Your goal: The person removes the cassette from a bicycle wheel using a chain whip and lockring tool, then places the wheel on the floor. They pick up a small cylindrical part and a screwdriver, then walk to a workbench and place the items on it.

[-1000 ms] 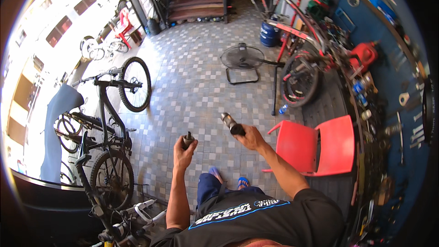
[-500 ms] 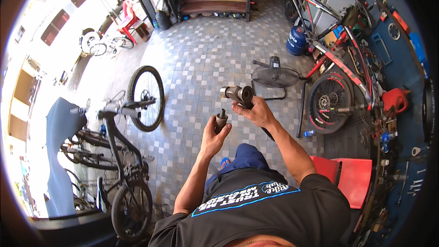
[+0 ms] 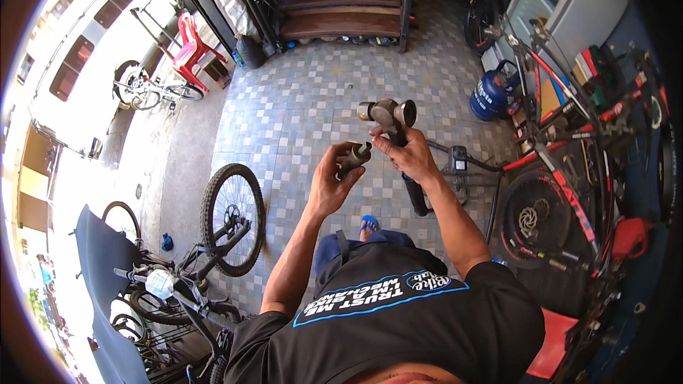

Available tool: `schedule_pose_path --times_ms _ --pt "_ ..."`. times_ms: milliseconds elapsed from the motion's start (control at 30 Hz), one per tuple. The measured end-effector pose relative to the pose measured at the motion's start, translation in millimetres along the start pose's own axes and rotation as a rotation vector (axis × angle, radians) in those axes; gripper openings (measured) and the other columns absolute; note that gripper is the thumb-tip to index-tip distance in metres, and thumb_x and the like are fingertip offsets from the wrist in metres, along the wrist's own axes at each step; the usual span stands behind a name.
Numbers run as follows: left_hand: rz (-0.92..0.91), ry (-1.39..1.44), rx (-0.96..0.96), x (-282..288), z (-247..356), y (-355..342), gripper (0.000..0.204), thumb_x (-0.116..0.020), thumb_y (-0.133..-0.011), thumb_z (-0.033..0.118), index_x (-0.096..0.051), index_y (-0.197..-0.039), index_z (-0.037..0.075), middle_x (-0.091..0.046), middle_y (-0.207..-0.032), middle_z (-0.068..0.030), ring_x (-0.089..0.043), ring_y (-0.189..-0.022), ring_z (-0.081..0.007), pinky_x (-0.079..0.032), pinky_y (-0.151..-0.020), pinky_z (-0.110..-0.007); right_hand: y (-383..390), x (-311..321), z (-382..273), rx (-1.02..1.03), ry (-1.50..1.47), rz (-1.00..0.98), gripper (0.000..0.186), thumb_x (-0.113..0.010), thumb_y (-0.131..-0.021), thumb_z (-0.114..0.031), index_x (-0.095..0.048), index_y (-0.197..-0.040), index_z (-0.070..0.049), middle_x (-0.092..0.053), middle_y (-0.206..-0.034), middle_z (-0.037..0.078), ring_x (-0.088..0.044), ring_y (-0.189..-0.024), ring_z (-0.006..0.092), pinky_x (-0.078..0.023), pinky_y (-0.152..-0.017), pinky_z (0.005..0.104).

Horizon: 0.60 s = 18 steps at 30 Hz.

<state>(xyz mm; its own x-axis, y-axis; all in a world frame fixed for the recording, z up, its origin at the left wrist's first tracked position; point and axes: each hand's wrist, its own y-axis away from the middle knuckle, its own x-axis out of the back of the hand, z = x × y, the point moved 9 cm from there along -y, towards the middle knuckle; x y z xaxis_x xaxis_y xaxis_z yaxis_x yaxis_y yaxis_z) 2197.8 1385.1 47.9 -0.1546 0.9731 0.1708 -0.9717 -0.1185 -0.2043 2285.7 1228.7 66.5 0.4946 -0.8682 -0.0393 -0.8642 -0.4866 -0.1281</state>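
My right hand [image 3: 413, 158] is closed round the upper handle of a hammer [image 3: 387, 113]. Its metal head, with a round face at each end, sticks up past my fingers, and the dark handle runs down below the hand. In my left hand [image 3: 327, 181] is a short cylindrical metal tool [image 3: 354, 161] with a narrow tip, gripped by thumb and fingers. The tip slants up to the right, close to my right fingertips but below the hammer head. The left fingers partly cover the tool's body.
On the left stands a bicycle, its front wheel [image 3: 234, 219] on the tiled floor. Bicycle frames [image 3: 569, 192], a blue gas cylinder [image 3: 491, 92] and a floor fan [image 3: 457, 163] are on the right. Wooden steps [image 3: 340, 0] rise ahead; a red chair [image 3: 192, 53] sits at far left.
My view has shifted forward. The hammer has come more upright, showing its handle below my right hand. The cylindrical tool has tilted to the right, and both hands sit higher in view.
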Motion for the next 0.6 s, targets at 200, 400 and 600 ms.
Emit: schedule_pose_path --times_ms 200,400,600 --pt "0.203 -0.438 -0.283 41 3 -169 0.049 -0.082 -0.080 0.003 -0.060 -0.124 0.006 -0.063 -0.114 -0.0139 -0.062 -0.103 -0.0352 -0.053 -0.086 -0.044 -169 24 -2 -0.050 0.122 -0.007 0.042 -0.076 -0.096 -0.041 -0.070 -0.096 0.000 -0.063 -0.072 0.002 -0.058 -0.067 0.0113 -0.047 -0.063 0.0308" --pt "0.073 -0.484 -0.392 54 -42 -360 0.048 -0.088 -0.078 0.012 -0.063 -0.120 0.007 -0.067 -0.101 -0.0098 -0.064 -0.090 -0.0305 -0.050 -0.085 -0.044 -329 81 37 0.008 0.434 0.150 0.049 -0.069 -0.100 -0.047 -0.071 -0.104 0.001 -0.069 -0.079 0.009 -0.063 -0.075 0.0189 -0.050 -0.070 0.0365" --pt "-0.349 -0.280 -0.216 17 -78 -550 0.042 -0.087 -0.083 0.022 -0.069 -0.117 0.005 -0.075 -0.109 -0.0137 -0.072 -0.097 -0.0307 -0.057 -0.084 -0.040 -431 170 40 0.101 0.363 0.376 0.029 -0.075 -0.097 -0.026 -0.070 -0.111 -0.001 -0.070 -0.087 0.004 -0.061 -0.081 0.0129 -0.050 -0.075 0.0313"
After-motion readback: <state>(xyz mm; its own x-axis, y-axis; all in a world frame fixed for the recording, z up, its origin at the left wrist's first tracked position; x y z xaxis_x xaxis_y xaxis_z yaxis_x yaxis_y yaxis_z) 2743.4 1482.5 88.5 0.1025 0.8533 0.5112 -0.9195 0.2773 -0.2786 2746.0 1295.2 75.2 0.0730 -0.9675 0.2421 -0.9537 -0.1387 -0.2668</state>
